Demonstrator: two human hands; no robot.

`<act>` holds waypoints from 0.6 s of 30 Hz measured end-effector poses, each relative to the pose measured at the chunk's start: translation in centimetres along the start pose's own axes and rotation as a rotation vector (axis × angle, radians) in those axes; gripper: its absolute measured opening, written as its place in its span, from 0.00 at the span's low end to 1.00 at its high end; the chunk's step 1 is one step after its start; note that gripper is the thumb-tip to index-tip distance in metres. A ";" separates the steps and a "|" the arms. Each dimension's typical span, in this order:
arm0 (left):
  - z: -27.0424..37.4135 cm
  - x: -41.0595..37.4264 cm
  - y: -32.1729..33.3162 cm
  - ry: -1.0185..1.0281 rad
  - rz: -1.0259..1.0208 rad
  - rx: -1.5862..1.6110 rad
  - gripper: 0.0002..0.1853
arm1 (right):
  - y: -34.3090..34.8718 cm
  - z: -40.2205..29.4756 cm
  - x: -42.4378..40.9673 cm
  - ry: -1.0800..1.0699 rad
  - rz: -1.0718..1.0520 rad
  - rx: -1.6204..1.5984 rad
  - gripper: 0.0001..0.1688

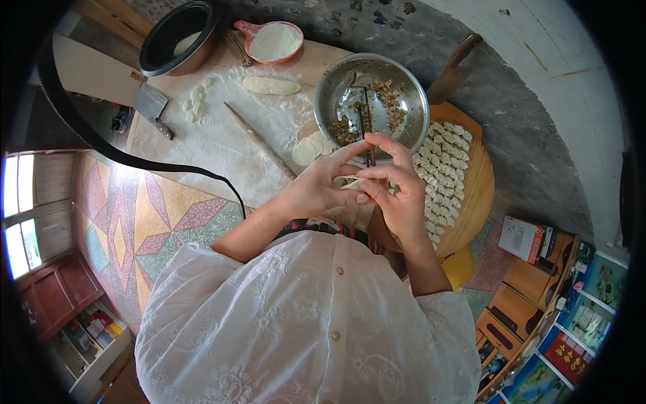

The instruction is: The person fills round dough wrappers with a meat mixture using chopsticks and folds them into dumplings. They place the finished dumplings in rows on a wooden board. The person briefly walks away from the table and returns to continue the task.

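Note:
A dumpling wrapper (352,185) with a bit of filling showing is pinched between my two hands, in front of the metal bowl. My left hand (320,184) supports it from the left, and my right hand (401,189) presses its edge with thumb and fingers. Dark chopsticks (367,108) reach from the mixing bowl (321,121) toward my fingers; whether my right hand grips them cannot be told. Chopped filling (384,96) clings inside the bowl. Left of it lie flat round wrappers (306,151), partly overlapping. Rows of folded dumplings (441,171) cover much of a round board (479,197) at right.
On the floured tabletop (212,139) are a rolling pin (257,136), a dough roll (271,86), small dough pieces (197,101) and a cleaver (151,108). Behind stand a dark pot (151,48) and a red scoop of flour (275,43). A black strap (126,159) crosses the left.

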State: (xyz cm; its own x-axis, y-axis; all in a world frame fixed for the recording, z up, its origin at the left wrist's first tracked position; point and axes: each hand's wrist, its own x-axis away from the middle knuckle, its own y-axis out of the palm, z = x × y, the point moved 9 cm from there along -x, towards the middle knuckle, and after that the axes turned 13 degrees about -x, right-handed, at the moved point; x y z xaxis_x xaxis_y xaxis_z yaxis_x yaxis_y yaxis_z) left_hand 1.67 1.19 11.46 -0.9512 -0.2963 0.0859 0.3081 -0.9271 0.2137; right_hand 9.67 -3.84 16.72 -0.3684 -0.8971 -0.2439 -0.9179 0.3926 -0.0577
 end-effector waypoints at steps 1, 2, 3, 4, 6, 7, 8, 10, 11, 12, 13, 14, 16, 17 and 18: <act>0.0 0.1 0.0 -0.010 -0.006 -0.031 0.40 | 0.0 -0.2 0.0 -0.050 -0.023 0.056 0.08; 0.1 0.1 -0.2 -0.018 0.025 -0.037 0.39 | -0.1 -0.4 0.0 -0.100 -0.046 0.112 0.08; 0.2 0.1 -0.3 -0.026 0.058 -0.045 0.39 | 0.0 -0.6 0.0 -0.151 -0.069 0.167 0.08; 0.2 0.1 -0.5 -0.034 0.091 -0.052 0.38 | -0.1 -0.9 0.0 -0.176 -0.046 0.176 0.09; 0.4 0.1 -0.9 0.030 0.123 -0.163 0.39 | 0.2 -1.8 -0.1 -0.225 0.001 0.194 0.11; 0.7 0.1 -1.0 0.062 0.137 -0.219 0.39 | 0.6 -2.2 -0.2 -0.228 -0.003 0.221 0.12; 0.8 0.2 -1.0 0.059 0.141 -0.288 0.39 | 1.1 -2.6 -0.3 -0.231 -0.008 0.248 0.12; 1.8 0.4 -0.7 0.053 0.144 -0.421 0.38 | 1.5 -2.1 0.0 -0.272 -0.050 0.294 0.15; 2.0 0.3 -0.8 0.086 0.166 -0.454 0.36 | 1.4 -1.9 0.1 -0.303 -0.051 0.318 0.17; 2.1 0.3 -0.9 0.120 0.194 -0.490 0.34 | 1.5 -1.9 0.2 -0.338 -0.055 0.339 0.19; 2.1 0.3 -1.0 0.154 0.222 -0.526 0.31 | 1.7 -2.2 0.1 -0.373 -0.059 0.359 0.21; 1.0 0.3 -1.3 0.095 0.218 -0.452 0.28 | 1.2 -2.6 0.0 -0.354 0.005 0.341 0.22; -0.9 0.3 -1.9 -0.025 0.215 -0.312 0.22 | 0.3 -3.1 -0.2 -0.267 0.113 0.236 0.24; -0.9 0.3 -2.0 0.000 0.216 -0.170 0.20 | -0.3 -2.6 -0.1 -0.202 0.161 0.153 0.25; -0.4 0.2 -2.0 0.027 0.207 -0.022 0.18 | -1.0 -0.8 0.5 -0.081 0.191 0.023 0.25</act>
State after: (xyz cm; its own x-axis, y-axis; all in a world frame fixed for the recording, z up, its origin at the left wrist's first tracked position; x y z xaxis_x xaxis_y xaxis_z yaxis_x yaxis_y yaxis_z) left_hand 0.86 2.84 10.63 -0.8677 -0.4870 0.0995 0.4971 -0.8503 0.1729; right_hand 10.32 -4.87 17.46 -0.5213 -0.7872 -0.3296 -0.8286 0.5593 -0.0253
